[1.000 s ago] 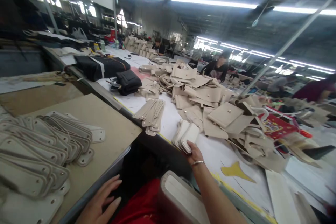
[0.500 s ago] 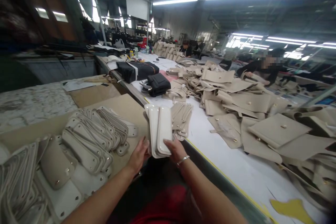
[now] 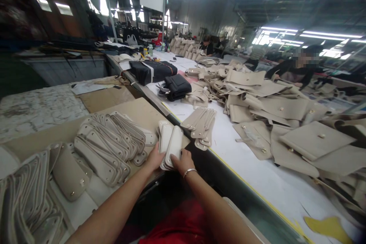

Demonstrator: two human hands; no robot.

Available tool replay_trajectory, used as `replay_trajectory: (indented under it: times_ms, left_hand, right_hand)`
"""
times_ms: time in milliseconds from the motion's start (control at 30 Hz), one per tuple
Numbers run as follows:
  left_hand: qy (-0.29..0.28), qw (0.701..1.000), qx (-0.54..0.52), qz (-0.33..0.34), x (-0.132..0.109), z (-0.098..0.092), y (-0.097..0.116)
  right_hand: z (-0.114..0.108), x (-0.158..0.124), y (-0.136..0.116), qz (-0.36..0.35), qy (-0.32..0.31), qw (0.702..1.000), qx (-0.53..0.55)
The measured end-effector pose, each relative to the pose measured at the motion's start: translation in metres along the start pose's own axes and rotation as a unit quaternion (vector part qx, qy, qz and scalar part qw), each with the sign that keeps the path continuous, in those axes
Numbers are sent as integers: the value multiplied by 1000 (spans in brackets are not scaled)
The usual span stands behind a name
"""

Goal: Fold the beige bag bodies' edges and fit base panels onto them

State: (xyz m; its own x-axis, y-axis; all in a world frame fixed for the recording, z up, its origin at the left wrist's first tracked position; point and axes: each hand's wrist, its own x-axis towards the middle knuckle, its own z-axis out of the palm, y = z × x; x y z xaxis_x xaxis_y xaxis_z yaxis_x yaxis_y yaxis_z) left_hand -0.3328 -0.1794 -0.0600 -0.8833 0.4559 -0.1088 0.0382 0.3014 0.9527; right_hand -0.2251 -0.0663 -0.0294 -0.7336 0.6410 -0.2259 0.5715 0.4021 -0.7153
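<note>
Between my two hands is a small stack of cream leather strap pieces [image 3: 174, 143], long with rounded ends and metal studs near the ends. My left hand [image 3: 156, 157] grips the left side of the stack, with its fingers partly hidden. From the right, my right hand [image 3: 182, 161] holds the same pieces, thumb on top; a silver bangle circles that wrist. On the board to the left lie fanned rows of similar pieces [image 3: 97, 152]. Just right of the held stack, a fanned pile of beige pieces [image 3: 201, 124] rests on the white table.
Beige bag panels [image 3: 274, 110] are heaped along the white table [image 3: 225, 141]. A black bag [image 3: 177, 87] and a black bundle [image 3: 153, 71] sit farther back. A person [image 3: 300, 66] works behind the heap. A dark gap separates board and table.
The held stack has come down and left toward the board's edge, its pieces slightly more fanned. Both hands still grip it. The view has shifted a little.
</note>
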Motion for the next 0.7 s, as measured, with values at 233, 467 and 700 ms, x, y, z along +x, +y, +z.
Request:
replay_trajectory:
  times_ms: [233,467,700]
  left_hand:
    - [29,989,116,84,-1,-1,10]
    - [-37,982,135,129,-6,-6,17]
    - [8,996,77,48,-8,-14,20]
  right_hand:
    - [-4,15,-22,-42,-57,984,-165]
    - [-12,16,-30,-102,-5,975,-196]
    - [-4,5,-32,-224,-79,950,-201]
